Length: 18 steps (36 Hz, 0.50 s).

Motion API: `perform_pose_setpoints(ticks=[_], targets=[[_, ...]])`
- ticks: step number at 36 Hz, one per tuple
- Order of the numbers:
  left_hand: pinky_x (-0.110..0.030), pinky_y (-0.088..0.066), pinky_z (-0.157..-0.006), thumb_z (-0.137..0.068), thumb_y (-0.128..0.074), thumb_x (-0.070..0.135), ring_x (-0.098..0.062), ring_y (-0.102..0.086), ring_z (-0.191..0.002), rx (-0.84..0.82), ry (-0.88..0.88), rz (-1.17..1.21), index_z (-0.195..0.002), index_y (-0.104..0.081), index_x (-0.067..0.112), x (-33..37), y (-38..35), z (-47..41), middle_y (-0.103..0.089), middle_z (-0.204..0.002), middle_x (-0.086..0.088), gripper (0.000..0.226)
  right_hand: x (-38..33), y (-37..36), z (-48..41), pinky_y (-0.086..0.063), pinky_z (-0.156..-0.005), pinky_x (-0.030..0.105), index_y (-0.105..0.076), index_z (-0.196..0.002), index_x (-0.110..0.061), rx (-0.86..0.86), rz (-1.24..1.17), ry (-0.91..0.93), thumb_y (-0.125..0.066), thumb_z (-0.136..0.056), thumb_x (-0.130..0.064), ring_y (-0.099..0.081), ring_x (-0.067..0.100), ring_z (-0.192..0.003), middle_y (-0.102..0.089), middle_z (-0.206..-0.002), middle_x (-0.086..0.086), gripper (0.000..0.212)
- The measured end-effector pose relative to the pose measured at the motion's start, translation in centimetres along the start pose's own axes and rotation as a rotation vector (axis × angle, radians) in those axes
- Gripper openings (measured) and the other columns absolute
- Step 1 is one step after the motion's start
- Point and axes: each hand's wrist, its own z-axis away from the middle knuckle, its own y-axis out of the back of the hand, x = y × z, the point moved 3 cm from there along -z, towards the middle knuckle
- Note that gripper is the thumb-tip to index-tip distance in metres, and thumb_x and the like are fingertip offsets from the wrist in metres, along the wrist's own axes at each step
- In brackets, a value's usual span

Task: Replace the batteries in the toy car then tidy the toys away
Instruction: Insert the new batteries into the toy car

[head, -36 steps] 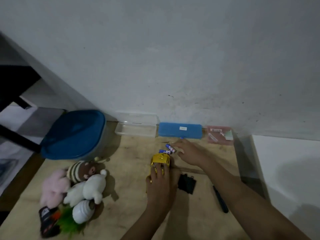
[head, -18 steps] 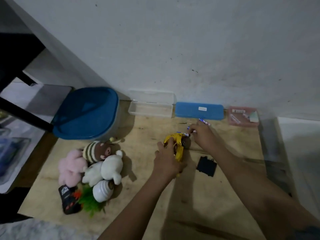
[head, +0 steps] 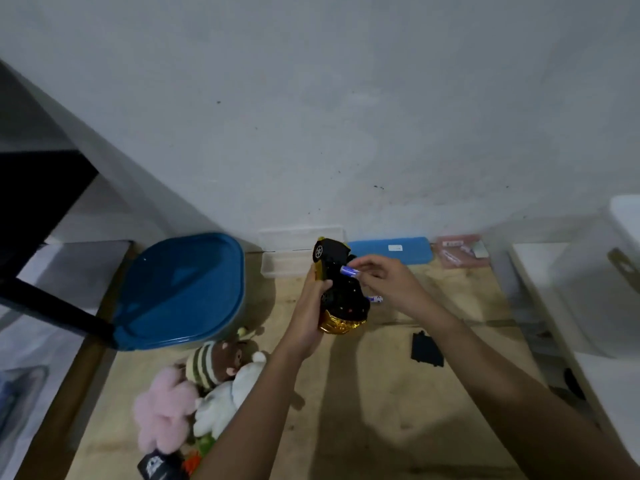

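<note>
The toy car (head: pixel 343 292) is held up off the tabletop (head: pixel 381 417), tipped nearly on end with its black underside turned toward the camera. Its gold nose points down and one wheel shows at the top. The left hand (head: pixel 310 317) grips it from the left side, fingers wrapped round the yellow body. The right hand (head: pixel 394 282) pinches a small blue battery (head: pixel 349 270) between thumb and fingertips, with the battery lying against the car's underside. A second battery (head: pixel 375 298) lies on the tabletop just behind the car, below the right hand.

A flat black cover (head: pixel 426 349) lies on the wood to the right of the car, apart from both hands. Along the wall stand a clear plastic box (head: pixel 287 258), a blue case (head: pixel 398 249) and a pink case (head: pixel 462 251), in that order from left to right. A large container with a blue lid (head: pixel 183 289) stands at the left rear of the tabletop. In front of it is a huddle of soft toys: a brown one in a striped hat (head: pixel 214 363), a white one (head: pixel 225 403) and a pink one (head: pixel 162 414), all touching.
</note>
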Motion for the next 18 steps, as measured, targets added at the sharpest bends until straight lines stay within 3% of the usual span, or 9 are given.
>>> perform_pose_setpoints(ticks=[4, 7, 11, 13, 18], targets=[[-0.029, -0.057, -0.071, -0.099, -0.037, 0.017, -0.021, -0.067, -0.099, -0.034, 0.041, 0.157, -0.148, -0.019, 0.040, 0.4, 0.3, -0.1, -0.055, -0.134, -0.012, 0.057, -2.0, 0.3, 0.6, -0.044, -0.070, 0.006, -0.067, -0.100, -0.024, 0.124, 0.106, 0.110, -0.060, -0.089, -0.018, -0.055, 0.000, -0.084, -0.056, -0.094, -0.010, 0.015], [-0.034, -0.057, -0.072, -0.097, -0.038, 0.014, -0.028, -0.066, -0.104, -0.121, 0.052, 0.202, -0.144, -0.025, 0.043, 1.0, 0.0, 0.5, -0.057, -0.133, -0.011, 0.057, -3.0, 0.5, 1.2, -0.045, -0.068, 0.007, -0.065, -0.099, -0.021, 0.190, 0.012, 0.144, -0.064, -0.086, -0.012, -0.057, -0.008, -0.073, -0.062, -0.089, -0.006, 0.016], [-0.041, -0.055, -0.086, -0.080, -0.058, 0.011, -0.031, -0.060, -0.113, -0.244, -0.027, 0.207, -0.139, -0.035, 0.040, 1.9, -0.6, 1.6, -0.055, -0.136, -0.007, 0.070, -3.4, 0.1, 2.1, -0.051, -0.073, 0.014, -0.056, -0.090, -0.021, 0.339, -0.174, 0.169, -0.070, -0.079, -0.007, -0.062, 0.005, -0.080, -0.065, -0.088, 0.007, 0.022], [-0.041, -0.051, -0.092, -0.071, -0.066, 0.008, -0.031, -0.057, -0.117, -0.301, -0.074, 0.153, -0.141, -0.030, 0.042, 2.3, -0.6, 2.1, -0.054, -0.137, -0.004, 0.086, -4.0, -0.3, 2.7, -0.051, -0.070, 0.014, -0.054, -0.085, -0.017, 0.424, -0.253, 0.195, -0.073, -0.077, -0.006, -0.063, 0.003, -0.077, -0.064, -0.084, 0.005, 0.023], [-0.033, -0.053, -0.087, -0.069, -0.064, -0.010, -0.024, -0.059, -0.116, -0.349, -0.091, 0.047, -0.145, -0.019, 0.045, 2.8, -1.0, 2.6, -0.052, -0.138, 0.001, 0.104, -5.4, -0.4, 3.9, -0.049, -0.064, 0.011, -0.058, -0.078, -0.005, 0.559, -0.309, 0.273, -0.075, -0.073, -0.003, -0.064, -0.003, -0.067, -0.067, -0.075, -0.002, 0.018]])
